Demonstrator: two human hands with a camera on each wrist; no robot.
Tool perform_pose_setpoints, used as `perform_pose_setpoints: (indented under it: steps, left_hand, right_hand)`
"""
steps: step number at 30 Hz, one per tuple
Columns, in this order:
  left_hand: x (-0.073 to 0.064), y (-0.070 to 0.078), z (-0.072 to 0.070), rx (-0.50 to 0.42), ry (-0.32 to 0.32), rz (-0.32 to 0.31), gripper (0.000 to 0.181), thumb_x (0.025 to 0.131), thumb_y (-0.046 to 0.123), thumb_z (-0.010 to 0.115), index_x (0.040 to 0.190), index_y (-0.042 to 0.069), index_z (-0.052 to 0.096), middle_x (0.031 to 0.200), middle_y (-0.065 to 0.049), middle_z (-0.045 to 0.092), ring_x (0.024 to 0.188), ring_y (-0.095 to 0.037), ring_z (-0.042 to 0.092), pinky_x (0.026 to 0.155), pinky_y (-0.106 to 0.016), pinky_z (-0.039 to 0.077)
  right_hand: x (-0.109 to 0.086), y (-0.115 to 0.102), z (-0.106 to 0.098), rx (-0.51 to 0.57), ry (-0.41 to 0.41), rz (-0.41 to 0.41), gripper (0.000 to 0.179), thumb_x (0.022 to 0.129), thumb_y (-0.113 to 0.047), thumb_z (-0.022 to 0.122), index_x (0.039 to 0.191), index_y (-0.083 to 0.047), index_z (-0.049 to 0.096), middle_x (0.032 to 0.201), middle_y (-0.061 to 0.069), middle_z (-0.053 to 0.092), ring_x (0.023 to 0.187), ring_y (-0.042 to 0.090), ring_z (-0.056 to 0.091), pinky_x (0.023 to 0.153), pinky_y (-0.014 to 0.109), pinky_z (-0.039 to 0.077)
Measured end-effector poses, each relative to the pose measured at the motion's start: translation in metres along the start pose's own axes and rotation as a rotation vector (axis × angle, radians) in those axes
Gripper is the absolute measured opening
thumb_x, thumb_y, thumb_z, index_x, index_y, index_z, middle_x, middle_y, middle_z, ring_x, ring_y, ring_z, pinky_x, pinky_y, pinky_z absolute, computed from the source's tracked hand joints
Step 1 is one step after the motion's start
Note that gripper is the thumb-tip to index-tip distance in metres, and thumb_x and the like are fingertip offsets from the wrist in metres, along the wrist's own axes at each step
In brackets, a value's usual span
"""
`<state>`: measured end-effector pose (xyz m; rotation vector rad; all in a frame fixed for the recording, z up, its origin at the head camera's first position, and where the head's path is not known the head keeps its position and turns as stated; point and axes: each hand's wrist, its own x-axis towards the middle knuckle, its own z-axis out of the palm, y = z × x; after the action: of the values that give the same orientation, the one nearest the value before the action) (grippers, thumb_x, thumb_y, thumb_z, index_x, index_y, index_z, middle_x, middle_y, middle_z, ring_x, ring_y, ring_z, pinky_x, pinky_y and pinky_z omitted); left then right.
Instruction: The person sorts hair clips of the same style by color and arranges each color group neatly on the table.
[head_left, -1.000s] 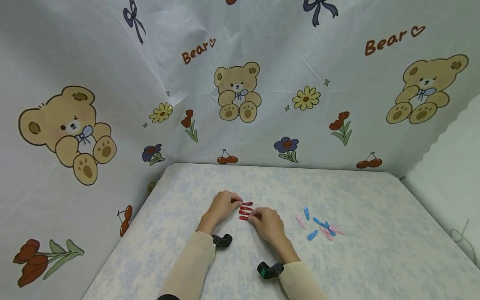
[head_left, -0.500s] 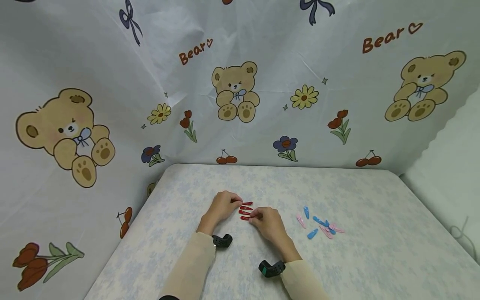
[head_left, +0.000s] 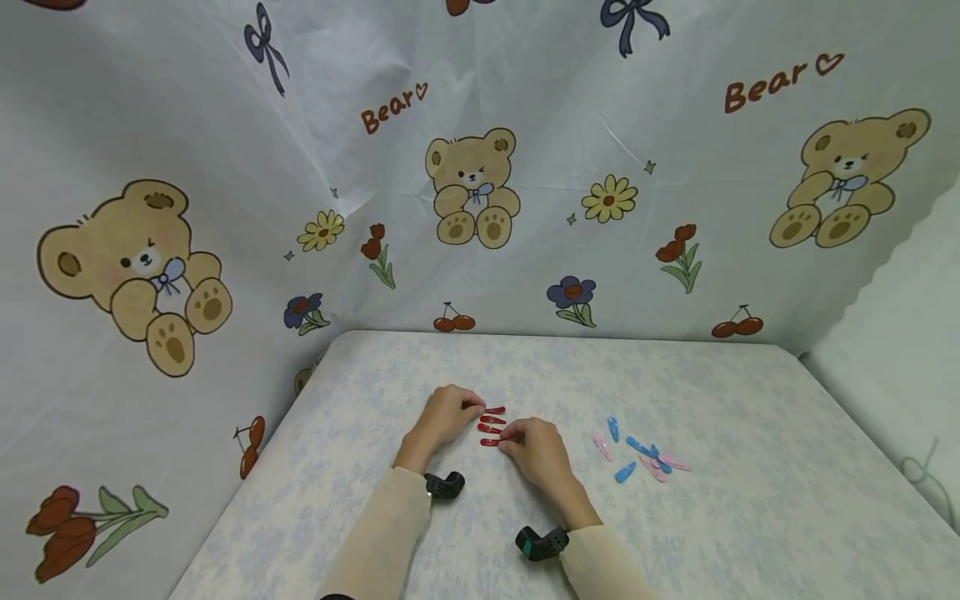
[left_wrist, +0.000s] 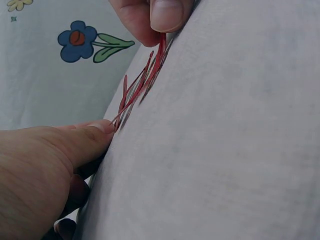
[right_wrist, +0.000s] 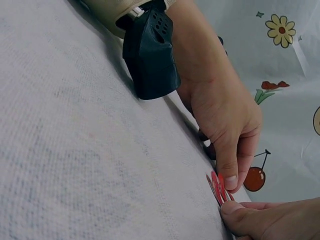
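Several red snap hair clips (head_left: 491, 419) lie side by side in a short row on the patterned tabletop. My left hand (head_left: 450, 414) is at the row's far left, its thumb and finger pinching the narrow end of the farthest clip. On the near right side, my right hand (head_left: 538, 450) pinches the end of the nearest red hair clip (head_left: 490, 442). In the left wrist view, the red clips (left_wrist: 145, 77) stretch between both hands' fingertips. The right wrist view shows the clips (right_wrist: 216, 185) close together at the fingers, partly hidden by them.
To the right lies a loose group of blue hair clips (head_left: 626, 472) and pink hair clips (head_left: 602, 447), some overlapping. A bear-print cloth (head_left: 480, 275) hangs behind the table (head_left: 390, 358). Each wrist wears a black device (head_left: 542, 543).
The nearest red hair clip has shifted slightly toward me, away from the others, with my right fingers on it. My left hand stays in place, and the head view tilts a little.
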<state>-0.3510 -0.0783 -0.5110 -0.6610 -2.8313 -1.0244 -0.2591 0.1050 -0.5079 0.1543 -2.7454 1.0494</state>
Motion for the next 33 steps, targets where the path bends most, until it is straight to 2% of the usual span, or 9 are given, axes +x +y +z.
perform_pose_setpoints:
  steps: [11, 18, 24, 33]
  left_hand:
    - [-0.0001, -0.0001, -0.0008, 0.003, -0.007, -0.001, 0.011, 0.095, 0.025, 0.071, 0.096, 0.021, 0.081, 0.095, 0.008, 0.077, 0.096, -0.012, 0.069, 0.087, -0.038, 0.054]
    - [-0.0006, -0.0004, 0.0014, 0.005, -0.013, -0.024, 0.011, 0.095, 0.026, 0.071, 0.096, 0.021, 0.081, 0.096, 0.008, 0.077, 0.098, -0.013, 0.069, 0.089, -0.038, 0.054]
    - [0.0027, -0.0029, 0.0018, 0.015, 0.0, -0.004, 0.011, 0.095, 0.026, 0.071, 0.097, 0.021, 0.081, 0.096, 0.007, 0.077, 0.096, -0.012, 0.069, 0.088, -0.037, 0.054]
    - [0.0027, -0.0022, -0.0014, 0.021, -0.014, 0.019, 0.012, 0.095, 0.025, 0.07, 0.098, 0.021, 0.081, 0.098, 0.007, 0.077, 0.099, -0.014, 0.069, 0.089, -0.038, 0.054]
  right_hand:
    - [-0.0019, -0.0015, 0.0002, -0.012, 0.002, -0.018, 0.005, 0.084, -0.016, 0.082, 0.084, -0.013, 0.078, 0.077, -0.004, 0.072, 0.068, 0.007, 0.059, 0.063, 0.027, 0.048]
    - [-0.0019, 0.0016, 0.0021, -0.005, 0.005, -0.016, 0.005, 0.084, -0.015, 0.081, 0.086, -0.011, 0.078, 0.079, -0.002, 0.073, 0.07, 0.008, 0.06, 0.065, 0.029, 0.049]
    - [0.0011, 0.0009, 0.0018, -0.008, 0.006, -0.015, 0.004, 0.084, -0.015, 0.081, 0.084, -0.013, 0.078, 0.077, -0.004, 0.071, 0.066, 0.007, 0.055, 0.062, 0.027, 0.045]
    - [-0.0013, -0.0043, -0.001, -0.011, -0.004, 0.013, 0.006, 0.084, -0.018, 0.082, 0.087, -0.014, 0.078, 0.08, -0.003, 0.072, 0.068, 0.008, 0.057, 0.063, 0.029, 0.046]
